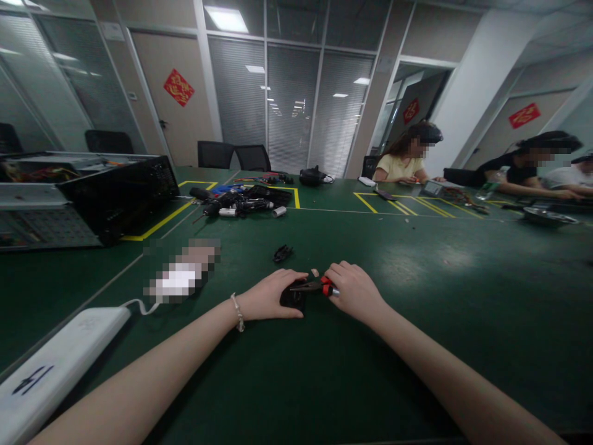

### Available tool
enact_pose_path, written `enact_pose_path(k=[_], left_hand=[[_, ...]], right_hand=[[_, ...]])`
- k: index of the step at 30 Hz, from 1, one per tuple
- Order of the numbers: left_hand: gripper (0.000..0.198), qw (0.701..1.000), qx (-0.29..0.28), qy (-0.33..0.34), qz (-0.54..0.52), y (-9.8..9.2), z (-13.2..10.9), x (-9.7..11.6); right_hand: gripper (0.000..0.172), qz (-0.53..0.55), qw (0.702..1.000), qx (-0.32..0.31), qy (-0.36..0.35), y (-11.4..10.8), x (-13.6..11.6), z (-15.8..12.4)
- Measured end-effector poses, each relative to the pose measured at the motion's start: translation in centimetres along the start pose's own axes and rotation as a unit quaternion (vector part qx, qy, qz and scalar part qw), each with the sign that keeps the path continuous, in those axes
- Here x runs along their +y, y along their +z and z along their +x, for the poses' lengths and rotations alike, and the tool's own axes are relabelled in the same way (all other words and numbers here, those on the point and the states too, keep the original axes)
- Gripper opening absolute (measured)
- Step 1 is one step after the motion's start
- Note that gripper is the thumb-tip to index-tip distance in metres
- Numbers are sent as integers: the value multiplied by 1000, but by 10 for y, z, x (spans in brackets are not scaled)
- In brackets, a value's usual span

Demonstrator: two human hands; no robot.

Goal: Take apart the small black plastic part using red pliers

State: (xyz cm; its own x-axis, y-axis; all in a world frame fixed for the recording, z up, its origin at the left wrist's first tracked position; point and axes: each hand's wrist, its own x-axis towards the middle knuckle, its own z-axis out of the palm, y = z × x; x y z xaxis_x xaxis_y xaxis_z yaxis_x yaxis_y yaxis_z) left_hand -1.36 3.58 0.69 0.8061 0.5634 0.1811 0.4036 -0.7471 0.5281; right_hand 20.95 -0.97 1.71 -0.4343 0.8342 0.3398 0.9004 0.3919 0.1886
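Note:
My left hand [273,295] curls its thumb and fingers around a small black part [293,298] on the green table [296,383]. In my right hand [354,289] are pliers [327,286] with red handles, and my fingers are closed round them. The dark jaws point left and reach over the top of the black part; whether they grip it cannot be made out. Just beyond my hands lies another small black piece [283,253]. A small pale bit [315,272] is visible near the pliers.
An open black computer case [125,198] stands at the left. A white power strip [69,364] with a cable lies at front left, near a blurred-out object [185,272]. Tools and cables [245,199] are heaped farther back. People [403,167] sit at the back right.

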Motion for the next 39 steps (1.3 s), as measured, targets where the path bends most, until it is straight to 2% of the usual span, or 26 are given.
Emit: enact_pose_path(k=[6, 14, 19, 28, 39], left_hand=[[71, 1000, -5, 1, 5, -1, 0, 0], [71, 1000, -10, -3, -1, -2, 0, 1], [71, 1000, -9, 2, 6, -1, 0, 1], [71, 1000, -5, 2, 5, -1, 0, 1], [71, 1000, -12, -6, 6, -2, 0, 1]], right_hand=[[24, 5, 1000, 14, -9, 1, -1, -1], [17, -4, 1000, 7, -15, 0, 2, 0], [17, 19, 1000, -13, -3, 2, 3, -1], [22, -18, 1000, 2, -26, -3, 0, 0], [19, -7, 1000, -9, -12, 1, 2, 0]])
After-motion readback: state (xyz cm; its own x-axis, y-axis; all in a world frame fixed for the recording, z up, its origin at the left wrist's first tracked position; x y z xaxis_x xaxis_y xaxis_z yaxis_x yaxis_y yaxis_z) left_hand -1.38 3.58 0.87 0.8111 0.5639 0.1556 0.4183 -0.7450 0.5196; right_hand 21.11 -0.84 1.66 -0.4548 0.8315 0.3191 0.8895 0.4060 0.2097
